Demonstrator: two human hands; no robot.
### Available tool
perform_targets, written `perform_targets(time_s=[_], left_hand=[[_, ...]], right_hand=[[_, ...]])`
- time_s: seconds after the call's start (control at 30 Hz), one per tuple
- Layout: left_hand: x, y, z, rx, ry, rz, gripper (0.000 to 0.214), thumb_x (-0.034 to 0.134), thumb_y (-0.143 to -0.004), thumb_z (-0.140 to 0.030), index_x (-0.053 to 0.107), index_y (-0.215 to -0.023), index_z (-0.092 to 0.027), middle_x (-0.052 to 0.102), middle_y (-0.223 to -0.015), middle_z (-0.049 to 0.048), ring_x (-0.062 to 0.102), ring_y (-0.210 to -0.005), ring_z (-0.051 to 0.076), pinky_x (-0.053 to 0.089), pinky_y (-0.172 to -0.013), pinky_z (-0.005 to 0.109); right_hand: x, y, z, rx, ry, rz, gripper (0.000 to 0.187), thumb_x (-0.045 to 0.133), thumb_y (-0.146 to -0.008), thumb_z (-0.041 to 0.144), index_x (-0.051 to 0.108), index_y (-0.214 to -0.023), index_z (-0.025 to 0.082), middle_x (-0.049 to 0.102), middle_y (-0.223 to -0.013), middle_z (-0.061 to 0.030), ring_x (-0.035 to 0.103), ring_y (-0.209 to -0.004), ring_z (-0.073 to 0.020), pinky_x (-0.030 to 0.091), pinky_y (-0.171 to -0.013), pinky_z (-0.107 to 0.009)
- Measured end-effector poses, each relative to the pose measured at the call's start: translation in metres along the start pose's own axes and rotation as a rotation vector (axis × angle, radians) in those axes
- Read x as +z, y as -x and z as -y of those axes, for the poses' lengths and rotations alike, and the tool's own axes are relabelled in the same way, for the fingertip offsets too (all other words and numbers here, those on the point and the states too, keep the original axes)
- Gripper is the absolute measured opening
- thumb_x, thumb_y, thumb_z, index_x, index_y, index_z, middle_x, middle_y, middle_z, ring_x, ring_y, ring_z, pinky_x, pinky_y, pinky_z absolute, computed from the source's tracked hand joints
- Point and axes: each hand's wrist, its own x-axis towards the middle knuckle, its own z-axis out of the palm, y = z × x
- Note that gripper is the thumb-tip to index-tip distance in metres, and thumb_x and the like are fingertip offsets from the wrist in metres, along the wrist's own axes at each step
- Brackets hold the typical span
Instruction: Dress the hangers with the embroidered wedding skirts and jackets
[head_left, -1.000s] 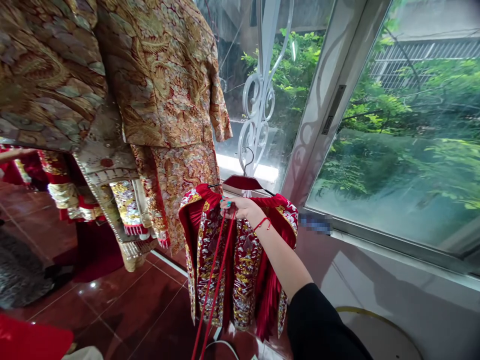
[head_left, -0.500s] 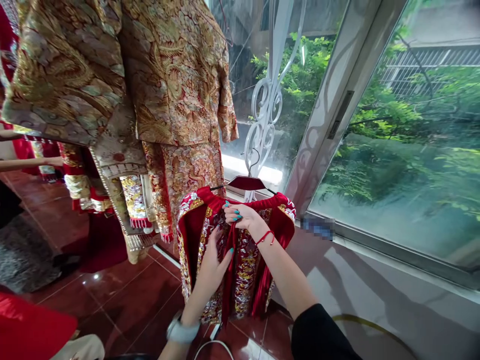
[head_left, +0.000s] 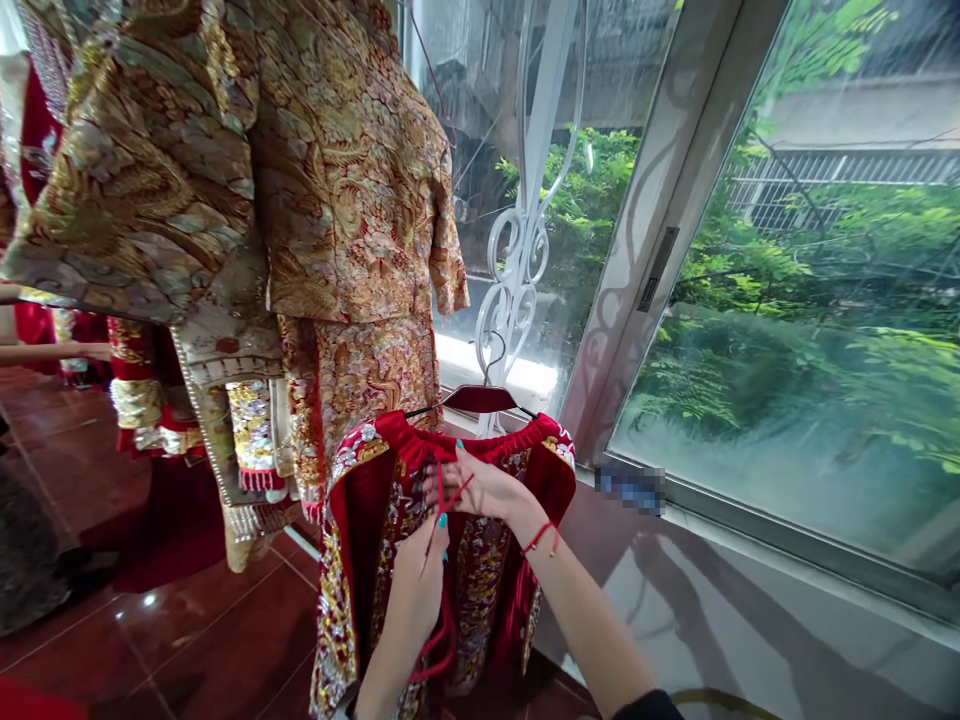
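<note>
A red velvet garment [head_left: 375, 540] with gold embroidery hangs on a dark red hanger [head_left: 480, 398], whose hook rests on a white scrollwork bar [head_left: 517, 260]. My right hand [head_left: 487, 490] is closed at the garment's waistband, pinching a thin red cord [head_left: 454, 495]. My left hand [head_left: 420, 575] is just below it, fingers curled round the same cord, which loops down beside my wrist. A red string bracelet circles my right wrist.
Gold brocade jackets and skirts [head_left: 330, 190] hang at the upper left, close to the red garment. A large window [head_left: 787, 300] with a grey frame fills the right. Red glossy floor tiles [head_left: 187, 650] lie below, a pale sill ledge [head_left: 750, 620] at the right.
My left hand came into view and moved up from the garment's front to grip the cord. The long hanging cords are now gathered between both hands. The view shifted slightly.
</note>
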Motion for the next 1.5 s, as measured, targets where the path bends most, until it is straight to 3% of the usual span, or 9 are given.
perform_targets(time_s=[0.1,0.23,0.4,0.6,0.73,0.87,1.07,1.37,1.5], left_hand=[[-0.006,0.01,-0.003,-0.026,-0.016,-0.003,0.052,0.034,-0.089,-0.066,0.05,-0.068,-0.021,0.047,-0.059,-0.0016,0.042,-0.059,0.016,0.036,-0.057,0.028],[-0.01,0.017,-0.021,-0.019,0.017,0.046,0.048,0.038,-0.09,-0.062,0.053,-0.07,-0.021,0.052,-0.064,0.0001,0.044,-0.065,0.018,0.044,-0.069,0.029],[-0.008,0.019,-0.034,-0.022,0.046,0.114,0.049,0.038,-0.09,-0.061,0.059,-0.075,-0.02,0.054,-0.065,0.0011,0.046,-0.068,0.019,0.044,-0.071,0.029],[-0.019,0.013,-0.024,-0.115,-0.006,0.225,0.055,0.036,-0.087,-0.069,0.054,-0.067,-0.021,0.055,-0.07,0.0025,0.048,-0.073,0.02,0.043,-0.07,0.03],[-0.03,0.003,-0.029,-0.106,0.121,0.441,0.055,0.034,-0.089,-0.066,0.05,-0.062,-0.021,0.05,-0.064,0.0,0.044,-0.065,0.017,0.04,-0.068,0.029],[-0.034,0.0,-0.026,-0.102,0.188,0.497,0.055,0.035,-0.09,-0.064,0.053,-0.063,-0.021,0.053,-0.064,0.0004,0.047,-0.064,0.016,0.042,-0.068,0.028],[-0.05,-0.007,-0.018,-0.074,-0.023,0.328,0.045,0.044,-0.087,-0.058,0.064,-0.071,-0.022,0.066,-0.076,0.0034,0.058,-0.087,0.024,0.047,-0.084,0.033],[-0.071,-0.031,-0.03,0.307,-0.274,0.198,0.031,0.047,-0.089,-0.033,0.063,-0.114,-0.022,0.062,-0.122,0.0109,0.055,-0.117,0.026,0.042,-0.103,0.037],[-0.064,-0.058,-0.048,0.415,-0.188,0.383,0.037,0.038,-0.095,-0.034,0.059,-0.124,-0.023,0.061,-0.132,0.0087,0.055,-0.121,0.022,0.04,-0.107,0.034]], right_hand=[[-0.01,0.039,-0.02,-0.227,0.495,-0.217,0.035,0.049,-0.095,0.049,0.063,-0.088,0.018,0.068,-0.076,-0.0055,0.065,-0.069,-0.0177,0.053,-0.069,-0.032],[-0.013,0.067,-0.042,-0.93,1.278,-0.632,0.022,0.06,-0.092,0.031,0.065,-0.112,0.025,0.069,-0.113,-0.0105,0.059,-0.111,-0.0282,0.044,-0.1,-0.049],[-0.013,0.047,-0.044,-1.318,1.725,-0.395,0.025,0.046,-0.098,0.014,0.065,-0.113,0.024,0.071,-0.102,-0.0052,0.061,-0.104,-0.0196,0.037,-0.109,-0.048],[-0.019,0.029,-0.037,-1.375,1.826,-0.267,0.031,0.036,-0.101,0.014,0.06,-0.122,0.018,0.059,-0.071,-0.001,0.053,-0.068,-0.0153,0.045,-0.064,-0.029],[-0.015,0.018,-0.042,-1.428,1.953,-0.264,0.038,0.032,-0.101,0.013,0.05,-0.134,0.013,0.06,-0.074,-0.002,0.051,-0.068,-0.0164,0.04,-0.063,-0.031],[-0.011,0.005,-0.05,-1.399,1.959,-0.362,0.027,0.037,-0.101,0.02,0.062,-0.109,0.016,0.061,-0.075,-0.0042,0.049,-0.069,-0.0185,0.037,-0.064,-0.033],[-0.009,0.016,-0.041,-1.333,1.969,-0.219,0.027,0.036,-0.099,0.014,0.062,-0.106,0.014,0.062,-0.076,-0.0054,0.051,-0.073,-0.0193,0.043,-0.068,-0.032],[-0.014,0.028,-0.02,-1.013,1.236,-0.091,0.024,0.051,-0.096,0.02,0.072,-0.085,0.022,0.067,-0.074,-0.0034,0.059,-0.071,-0.0163,0.05,-0.066,-0.028],[-0.013,0.031,-0.008,-1.081,1.413,-0.013,0.021,0.054,-0.092,0.012,0.071,-0.084,0.021,0.068,-0.077,-0.0036,0.06,-0.079,-0.0171,0.052,-0.072,-0.028]])
